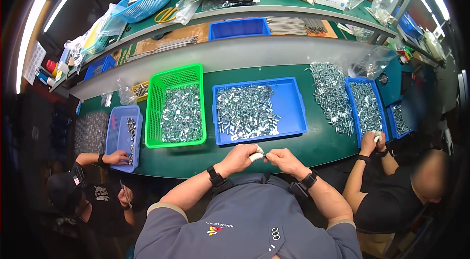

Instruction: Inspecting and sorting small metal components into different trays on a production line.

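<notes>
My left hand (241, 157) and my right hand (288, 162) meet at the table's near edge, fingertips almost touching. White covers wrap a thumb and a finger of the left hand. Both hands are closed in a pinch; whatever is between the fingertips is too small to make out. Just beyond them lies a blue tray (291, 112) with many small silvery metal pieces (245, 109) heaped toward its left side. To its left stands a bright green basket (152, 107) holding more such pieces (181, 114).
A co-worker's hand (117, 157) reaches into a bluish-purple bin (116, 126) at left. At right, another person's hands (373, 142) work by a narrow blue tray (350, 93), beside a loose metal pile (330, 95). A grey shelf edge (235, 55) crosses behind.
</notes>
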`<state>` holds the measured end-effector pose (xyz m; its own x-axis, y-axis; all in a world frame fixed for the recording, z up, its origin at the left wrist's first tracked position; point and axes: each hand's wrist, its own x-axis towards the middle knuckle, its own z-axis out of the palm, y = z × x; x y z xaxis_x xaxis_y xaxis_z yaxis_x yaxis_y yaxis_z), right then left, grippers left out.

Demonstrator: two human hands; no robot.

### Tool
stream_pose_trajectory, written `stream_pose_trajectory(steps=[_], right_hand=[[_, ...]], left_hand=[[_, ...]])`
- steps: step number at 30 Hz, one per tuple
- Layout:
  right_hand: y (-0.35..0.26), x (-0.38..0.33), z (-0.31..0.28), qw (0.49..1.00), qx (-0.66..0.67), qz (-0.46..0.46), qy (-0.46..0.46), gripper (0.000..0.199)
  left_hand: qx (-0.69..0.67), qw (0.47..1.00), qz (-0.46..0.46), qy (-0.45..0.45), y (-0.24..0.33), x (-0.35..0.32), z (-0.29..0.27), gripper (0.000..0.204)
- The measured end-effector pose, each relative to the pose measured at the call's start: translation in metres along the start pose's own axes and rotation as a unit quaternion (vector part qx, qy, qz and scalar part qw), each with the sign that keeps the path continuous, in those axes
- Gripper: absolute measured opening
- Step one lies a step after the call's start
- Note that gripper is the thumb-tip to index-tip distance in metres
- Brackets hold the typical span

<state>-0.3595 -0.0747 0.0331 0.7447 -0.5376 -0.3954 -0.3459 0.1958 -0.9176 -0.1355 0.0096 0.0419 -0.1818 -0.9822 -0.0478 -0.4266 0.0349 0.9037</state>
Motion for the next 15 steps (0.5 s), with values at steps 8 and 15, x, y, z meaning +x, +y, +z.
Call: stream_pose_trajectory(steps=[8,15], right_hand=[[0.002,0.009,0.002,0.998,-0.03,-0.022,-0.058,0.028],[-0.008,0.018,0.004,0.933,-0.253,-0.244,0.076,0.017]], left_hand=[[0.01,0.999,-0.036,0.031,-0.008,-0.006,0.006,0.028],[-0.156,0.959,-0.234,0.038,-0.017,-0.009,0.005,0.041]])
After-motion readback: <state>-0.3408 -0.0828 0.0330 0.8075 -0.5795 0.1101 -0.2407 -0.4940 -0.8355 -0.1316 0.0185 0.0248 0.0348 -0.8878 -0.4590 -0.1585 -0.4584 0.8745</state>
